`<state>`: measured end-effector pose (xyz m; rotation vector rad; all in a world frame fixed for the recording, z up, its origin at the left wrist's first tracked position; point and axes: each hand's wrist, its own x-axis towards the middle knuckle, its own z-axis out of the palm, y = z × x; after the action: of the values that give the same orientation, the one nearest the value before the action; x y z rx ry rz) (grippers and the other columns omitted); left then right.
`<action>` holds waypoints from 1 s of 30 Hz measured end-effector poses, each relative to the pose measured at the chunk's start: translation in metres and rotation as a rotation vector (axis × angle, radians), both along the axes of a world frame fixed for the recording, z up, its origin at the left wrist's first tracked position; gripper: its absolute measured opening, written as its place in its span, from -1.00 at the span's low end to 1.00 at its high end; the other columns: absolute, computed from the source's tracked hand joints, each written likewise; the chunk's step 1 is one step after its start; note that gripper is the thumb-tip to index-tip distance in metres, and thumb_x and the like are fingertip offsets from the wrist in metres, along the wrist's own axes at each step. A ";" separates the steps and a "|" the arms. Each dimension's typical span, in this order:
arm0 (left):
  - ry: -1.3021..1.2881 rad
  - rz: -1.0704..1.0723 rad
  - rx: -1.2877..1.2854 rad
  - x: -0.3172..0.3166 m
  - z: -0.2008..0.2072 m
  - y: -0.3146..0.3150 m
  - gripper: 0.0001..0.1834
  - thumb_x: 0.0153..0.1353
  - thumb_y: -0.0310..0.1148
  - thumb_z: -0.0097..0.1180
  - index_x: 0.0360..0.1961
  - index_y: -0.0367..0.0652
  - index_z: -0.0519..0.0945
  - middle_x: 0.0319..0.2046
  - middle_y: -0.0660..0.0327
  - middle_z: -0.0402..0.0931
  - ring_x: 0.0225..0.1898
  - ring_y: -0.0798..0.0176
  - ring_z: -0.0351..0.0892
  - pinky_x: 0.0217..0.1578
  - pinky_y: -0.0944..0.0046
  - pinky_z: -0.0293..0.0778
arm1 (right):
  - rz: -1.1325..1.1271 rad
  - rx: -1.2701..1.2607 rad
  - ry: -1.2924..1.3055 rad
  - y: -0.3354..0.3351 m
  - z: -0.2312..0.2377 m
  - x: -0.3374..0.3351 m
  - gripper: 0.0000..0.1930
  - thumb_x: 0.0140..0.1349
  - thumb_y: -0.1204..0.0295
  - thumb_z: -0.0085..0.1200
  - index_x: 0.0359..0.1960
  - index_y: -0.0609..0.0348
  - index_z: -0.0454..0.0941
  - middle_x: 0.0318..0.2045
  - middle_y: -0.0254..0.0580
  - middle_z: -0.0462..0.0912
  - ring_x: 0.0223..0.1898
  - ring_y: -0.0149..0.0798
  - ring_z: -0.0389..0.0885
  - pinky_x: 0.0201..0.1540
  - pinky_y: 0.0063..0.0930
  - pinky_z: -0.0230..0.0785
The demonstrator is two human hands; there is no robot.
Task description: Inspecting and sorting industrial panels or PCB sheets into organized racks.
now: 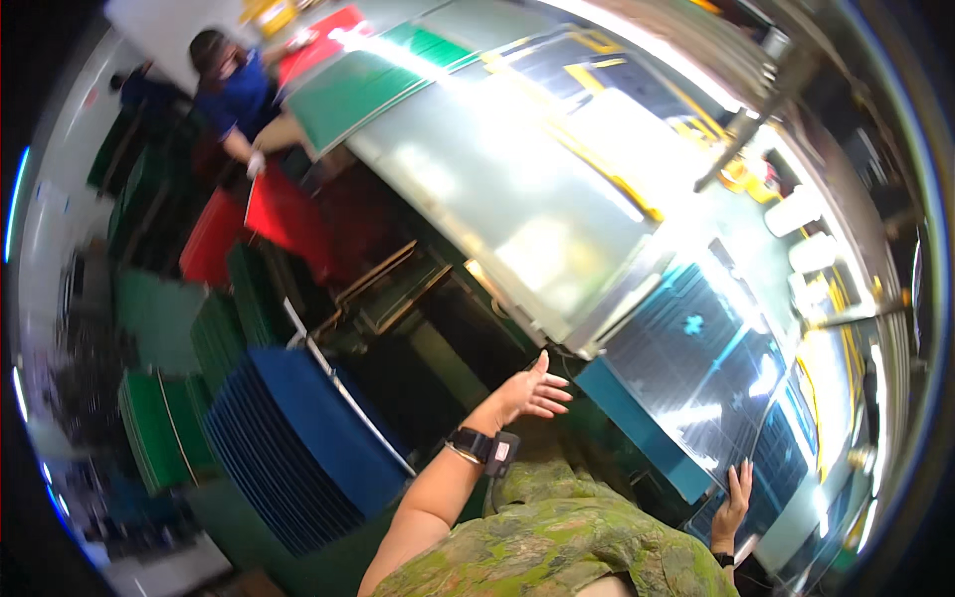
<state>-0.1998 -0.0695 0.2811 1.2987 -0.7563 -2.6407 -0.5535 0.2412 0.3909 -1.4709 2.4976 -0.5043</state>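
Two bare hands are seen raised over a long work surface, and nothing is gripped by either. The left hand (534,392) is held in the air with fingers spread, close to the near edge of the pale glossy sheet (517,189). The right hand (734,500) is laid flat, fingers together and extended, on the dark ribbed panel (711,373) at its lower corner. The panel appears to be being steadied or positioned, with a teal edge strip (637,428) running along its near side. Its long axis is seen to run from the right hand toward the upper left, in line with the pale sheet. A firm hold by both hands would probably be needed for any shift. Blue stacked sheets (298,448) lie at lower left; another person (234,95) is bent over a red sheet (288,214).
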 end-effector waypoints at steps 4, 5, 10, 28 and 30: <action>0.082 -0.138 0.016 -0.055 0.033 -0.004 0.00 0.04 0.44 -0.28 0.12 -0.35 0.28 -0.11 -0.07 0.50 -0.23 0.12 0.61 -0.26 0.24 0.56 | -0.024 -0.089 -0.046 0.026 0.016 0.026 -0.68 0.13 0.62 -0.19 -0.13 0.23 0.57 0.15 0.11 0.33 0.26 0.12 0.16 0.28 -0.20 -0.03; -0.014 -0.153 -0.045 -0.057 0.031 -0.006 -0.01 0.04 0.43 -0.24 0.11 -0.36 0.28 -0.15 -0.09 0.51 -0.24 0.11 0.61 -0.26 0.24 0.56 | -0.014 -0.078 -0.037 0.033 0.010 0.034 -0.68 0.11 0.63 -0.18 -0.16 0.21 0.59 0.14 0.11 0.35 0.25 0.14 0.17 0.27 -0.20 -0.01; -0.614 -0.039 -0.541 -0.056 0.003 -0.001 -0.45 -0.02 -0.02 0.28 -0.38 -0.28 0.31 -0.49 0.05 0.50 -0.66 0.28 0.55 -0.72 0.39 0.46 | -0.036 -0.121 -0.090 0.059 -0.014 0.055 -0.70 0.09 0.63 -0.15 -0.25 0.14 0.62 0.09 0.11 0.40 0.21 0.13 0.23 0.23 -0.18 0.10; -0.410 -0.492 -0.670 -0.045 0.019 0.004 -0.84 0.24 -0.34 -0.02 -0.35 -0.19 0.32 -0.62 0.26 0.43 -0.71 0.30 0.53 -0.80 0.49 0.28 | -0.968 -0.256 -0.986 0.100 -0.120 0.096 -0.85 0.15 0.47 -0.01 -0.47 0.31 0.50 -0.63 -0.23 0.53 -0.66 -0.40 0.55 -0.59 -0.52 0.36; -0.361 -0.554 -0.661 -0.036 0.013 0.004 -0.86 0.23 -0.39 -0.01 -0.31 -0.18 0.31 -0.62 0.25 0.42 -0.71 0.32 0.52 -0.80 0.49 0.27 | -0.967 -0.342 -0.921 0.092 -0.111 0.084 -0.87 0.14 0.53 -0.04 -0.52 0.33 0.48 -0.68 -0.24 0.50 -0.64 -0.42 0.56 -0.59 -0.56 0.37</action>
<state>-0.2356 -0.0658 0.2944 1.5014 -2.0765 -2.1231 -0.4698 0.3336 0.2801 0.1332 2.1560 -1.3952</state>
